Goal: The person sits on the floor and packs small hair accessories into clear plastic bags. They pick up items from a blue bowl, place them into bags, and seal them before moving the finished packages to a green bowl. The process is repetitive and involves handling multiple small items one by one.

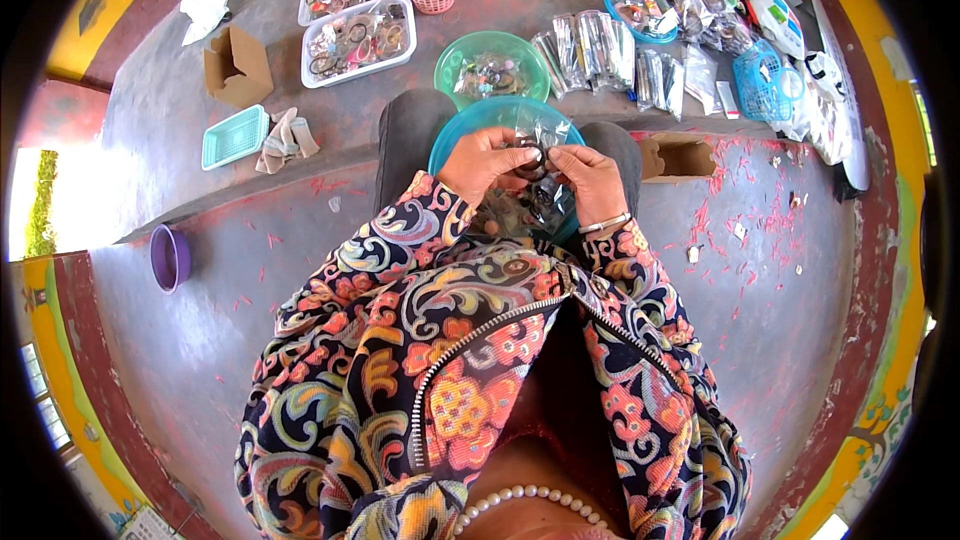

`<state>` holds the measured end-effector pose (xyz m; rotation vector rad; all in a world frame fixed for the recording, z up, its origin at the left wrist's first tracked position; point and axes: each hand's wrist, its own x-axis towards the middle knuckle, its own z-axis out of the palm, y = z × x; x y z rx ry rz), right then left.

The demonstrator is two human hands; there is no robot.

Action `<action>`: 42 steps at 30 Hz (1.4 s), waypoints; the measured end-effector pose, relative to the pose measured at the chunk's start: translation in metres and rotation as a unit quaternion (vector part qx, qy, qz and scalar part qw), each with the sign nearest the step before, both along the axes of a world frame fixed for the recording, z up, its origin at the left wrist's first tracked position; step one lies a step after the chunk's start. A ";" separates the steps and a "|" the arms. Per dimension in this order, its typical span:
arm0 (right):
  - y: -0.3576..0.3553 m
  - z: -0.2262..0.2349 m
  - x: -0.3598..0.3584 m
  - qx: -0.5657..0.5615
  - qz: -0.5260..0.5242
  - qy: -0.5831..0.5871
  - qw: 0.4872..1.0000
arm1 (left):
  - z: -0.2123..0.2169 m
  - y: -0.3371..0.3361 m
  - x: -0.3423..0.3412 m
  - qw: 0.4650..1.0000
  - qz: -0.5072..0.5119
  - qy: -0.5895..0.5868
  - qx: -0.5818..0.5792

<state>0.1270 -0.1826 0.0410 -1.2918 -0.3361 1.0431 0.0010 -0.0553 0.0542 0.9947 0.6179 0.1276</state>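
Left hand: here's the left hand [483, 162], mid-frame, thumb and fingertips pinched nearly closed on the clear packet [541, 127].
Right hand: the right hand [592, 178] matches it, thumb meeting forefinger on the packet's other side; two opposed pinches, likely to keep thin film taut.
Packet: centre frame, above the blue basin [467, 121], something dark and rounded within; glare hides exactly what.
Basin: sits between the dark-trousered knees [409, 133], presumably steadied there, handy for catching drops; more packets inside.
Straight ahead: the green bowl [446, 67] crowds the basin's far rim, so little room there.
Upper right: silvery packs [592, 48] lie in rows.
Upper left: a loaded white tray [378, 68].
Right of the knees: an open cardboard box [663, 162] hems in that side, red scraps [705, 215] beyond.
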 end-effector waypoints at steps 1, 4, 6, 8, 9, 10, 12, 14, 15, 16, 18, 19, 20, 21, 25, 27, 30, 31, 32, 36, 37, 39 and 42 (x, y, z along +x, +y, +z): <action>0.000 0.000 0.000 0.001 0.006 -0.013 1.000 | 0.000 0.000 0.000 1.000 0.008 -0.002 0.004; 0.000 0.000 0.000 0.003 0.019 -0.039 0.999 | -0.001 -0.001 0.001 1.000 0.028 0.002 0.009; -0.001 0.002 -0.001 -0.001 0.014 -0.041 0.999 | 0.000 -0.002 0.001 0.999 0.032 0.015 0.003; -0.001 0.001 -0.002 0.010 -0.003 -0.044 0.999 | 0.005 -0.002 0.001 0.999 0.038 0.032 -0.016; 0.000 0.000 -0.002 0.018 -0.011 -0.045 0.999 | 0.007 -0.003 0.001 0.998 0.043 0.041 -0.023; 0.000 -0.002 -0.002 0.016 -0.014 -0.040 0.999 | 0.006 -0.002 0.000 0.998 0.043 0.037 -0.032; 0.001 -0.004 -0.002 0.013 -0.020 -0.031 0.999 | 0.000 -0.001 0.000 0.997 0.045 0.027 -0.048; 0.000 -0.004 0.001 0.006 0.005 -0.044 0.999 | -0.004 0.000 0.001 0.997 0.061 0.025 -0.045; 0.000 -0.005 0.002 0.003 0.017 -0.049 0.999 | -0.006 0.000 0.000 0.996 0.069 0.025 -0.042; 0.000 -0.004 0.001 0.005 0.027 -0.041 0.999 | -0.011 0.002 -0.001 0.996 0.077 0.017 -0.037; 0.000 0.001 -0.001 0.008 0.045 -0.028 0.999 | -0.015 0.007 -0.001 0.995 0.092 0.000 -0.026; 0.000 0.000 -0.001 0.003 0.048 -0.037 0.998 | -0.013 0.007 -0.001 0.995 0.091 0.010 -0.028; 0.000 -0.005 -0.002 -0.003 0.051 -0.046 0.998 | -0.009 0.005 -0.002 0.995 0.091 0.020 -0.030; 0.002 -0.005 -0.001 -0.006 0.055 -0.055 0.997 | -0.002 0.005 -0.002 0.995 0.092 0.029 -0.031; 0.006 0.004 -0.003 -0.016 0.052 -0.092 0.994 | 0.010 0.016 -0.006 0.996 0.078 0.036 0.020; 0.007 0.007 -0.001 -0.028 0.028 -0.164 0.986 | 0.019 0.035 -0.009 0.990 0.105 0.024 0.089; 0.009 0.014 0.002 -0.031 -0.014 -0.258 0.965 | 0.026 0.079 -0.013 0.978 0.154 -0.007 0.143; 0.011 0.016 0.003 -0.048 -0.032 -0.278 0.959 | 0.031 0.094 -0.011 0.972 0.174 -0.013 0.159; 0.012 0.017 0.005 -0.065 -0.051 -0.297 0.951 | 0.035 0.108 -0.010 0.965 0.195 -0.018 0.175; 0.014 0.003 0.005 -0.065 -0.090 -0.385 0.916 | 0.019 0.165 0.002 0.948 0.212 0.038 0.233; 0.016 0.001 0.002 -0.060 -0.103 -0.395 0.911 | 0.017 0.177 0.005 0.942 0.199 0.058 0.265; 0.018 0.005 0.000 -0.085 -0.079 -0.414 0.903 | 0.021 0.188 0.008 0.927 0.132 0.100 0.337; 0.022 0.006 -0.004 -0.079 -0.077 -0.423 0.899 | -0.020 0.217 0.020 0.912 0.030 0.162 0.376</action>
